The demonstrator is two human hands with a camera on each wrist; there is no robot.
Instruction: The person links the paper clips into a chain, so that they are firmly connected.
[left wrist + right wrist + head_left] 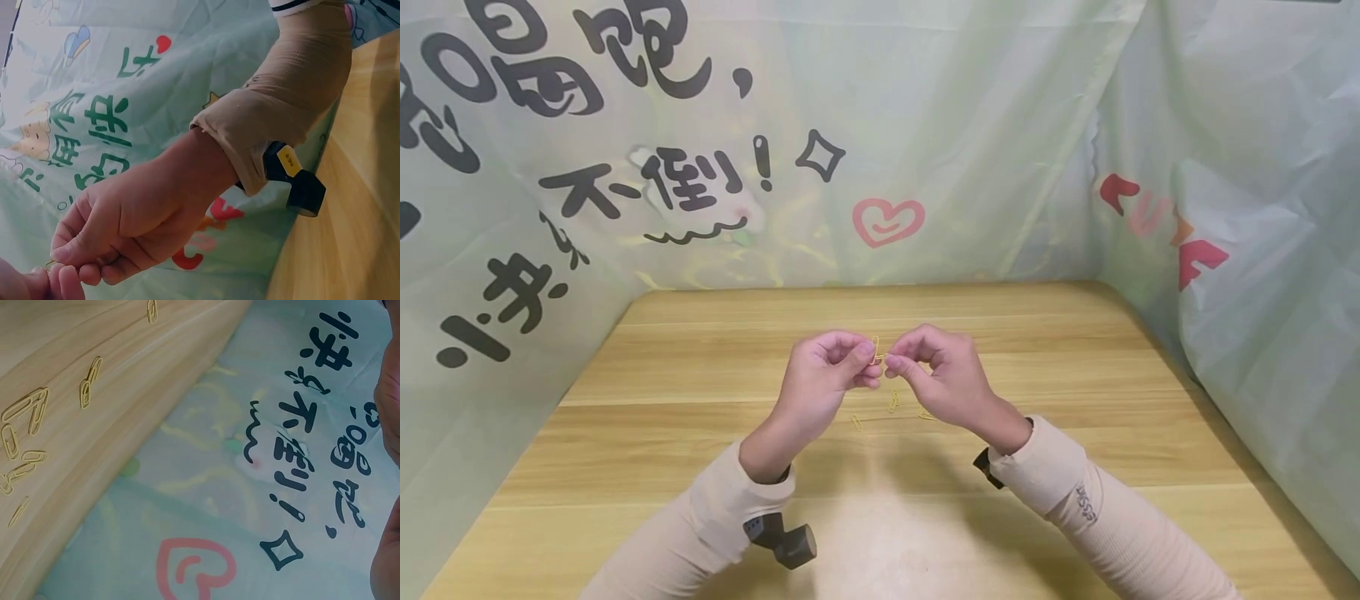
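Note:
Above the middle of the table, my left hand [823,375] pinches a yellow paper clip [876,343] upright between thumb and fingers. My right hand [943,379] faces it, thumb and forefinger pinching a second bit of yellow wire, seemingly another paper clip, that meets the first. Whether the two are linked is too small to tell. In the left wrist view the right hand [137,215] bends its fingers in at the left hand [19,284], with a sliver of yellow between them. On the table below, a single paper clip [857,422] lies left of a small group [893,401].
Several more yellow paper clips [28,412] lie scattered on the wooden table [700,333], some overlapping or joined. Pale green printed curtains [970,167] enclose the table's back and sides. A dark wrist camera [782,540] juts from the left sleeve.

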